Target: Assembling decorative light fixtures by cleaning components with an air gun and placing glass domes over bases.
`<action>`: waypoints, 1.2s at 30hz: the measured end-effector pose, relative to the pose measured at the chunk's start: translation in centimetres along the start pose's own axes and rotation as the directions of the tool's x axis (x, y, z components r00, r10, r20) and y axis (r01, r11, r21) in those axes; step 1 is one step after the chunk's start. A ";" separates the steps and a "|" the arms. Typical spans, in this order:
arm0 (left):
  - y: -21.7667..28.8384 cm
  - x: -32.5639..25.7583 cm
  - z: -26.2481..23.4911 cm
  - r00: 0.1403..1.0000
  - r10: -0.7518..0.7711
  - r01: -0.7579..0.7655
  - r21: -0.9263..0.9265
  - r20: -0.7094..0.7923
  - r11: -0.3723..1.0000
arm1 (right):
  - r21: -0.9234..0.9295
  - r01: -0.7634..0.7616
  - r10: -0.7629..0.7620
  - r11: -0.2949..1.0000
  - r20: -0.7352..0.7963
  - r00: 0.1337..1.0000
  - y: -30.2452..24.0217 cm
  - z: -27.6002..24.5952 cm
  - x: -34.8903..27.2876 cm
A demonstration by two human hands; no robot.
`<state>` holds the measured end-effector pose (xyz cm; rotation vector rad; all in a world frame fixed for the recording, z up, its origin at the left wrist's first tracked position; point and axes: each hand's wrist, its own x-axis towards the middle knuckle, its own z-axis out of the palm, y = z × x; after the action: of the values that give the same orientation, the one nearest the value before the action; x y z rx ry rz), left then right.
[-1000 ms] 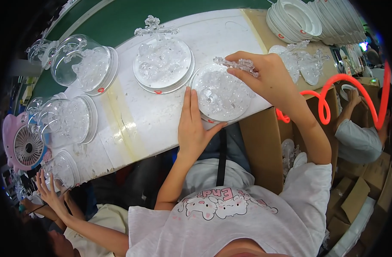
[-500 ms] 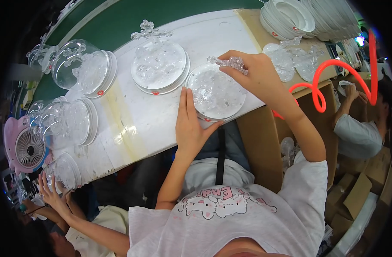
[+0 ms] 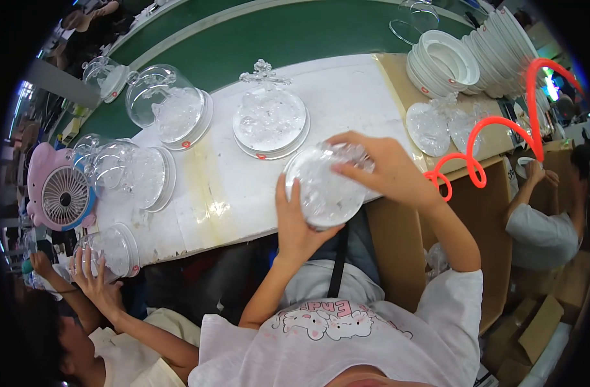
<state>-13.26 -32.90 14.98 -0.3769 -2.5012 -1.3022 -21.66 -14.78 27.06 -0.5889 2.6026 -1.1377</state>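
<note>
A round white base [image 3: 327, 208] topped with rough clear plastic is at the table's near edge, tipped toward me. My left hand [image 3: 296, 226] grips its left side, fingers along the rim and thumb beneath the near edge. On its upper right, my right hand [image 3: 392, 169] pinches a clear knobbly plastic piece [image 3: 354, 153]; the fingers partly hide where it meets the base. Just left stands another white base [image 3: 268, 149], with a clear branching ornament [image 3: 264, 72] at its far side.
Stacked white bases [image 3: 440, 68] and loose clear plastic parts [image 3: 429, 129] lie at the right. A red coiled hose [image 3: 501, 122] hangs over an open cardboard box [image 3: 398, 248]. Domed pieces [image 3: 154, 97] and a pink fan [image 3: 63, 193] stand left, near a co-worker's hands [image 3: 98, 284].
The base has come up off the tabletop and tilted toward me in my left hand. My right hand has lowered the clear piece from above the base's far edge onto its upper right.
</note>
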 end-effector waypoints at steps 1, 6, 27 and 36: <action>0.0 -1.0 -1.1 1.000 0.015 -0.014 0.026 -0.010 1.000 | 0.016 0.102 -0.103 0.995 0.005 0.995 -0.3 0.7 -0.1; -1.3 -4.0 -4.7 0.977 -0.191 0.196 0.041 -0.099 0.980 | 0.044 0.273 -0.276 0.961 0.139 0.951 -2.3 3.9 1.5; -6.0 -4.0 -10.7 0.918 0.030 0.114 0.335 -0.395 0.935 | -0.596 -0.702 0.054 0.390 -0.746 0.664 15.0 -16.1 6.2; 0.7 0.1 -5.2 0.968 0.067 -0.053 0.066 -0.240 0.996 | 0.755 0.212 0.267 0.620 -0.457 0.848 7.1 -6.0 0.4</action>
<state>-12.37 -36.80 18.41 -0.2607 -2.3004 -1.1712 -26.10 -6.75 25.78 0.0032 2.0418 -2.5124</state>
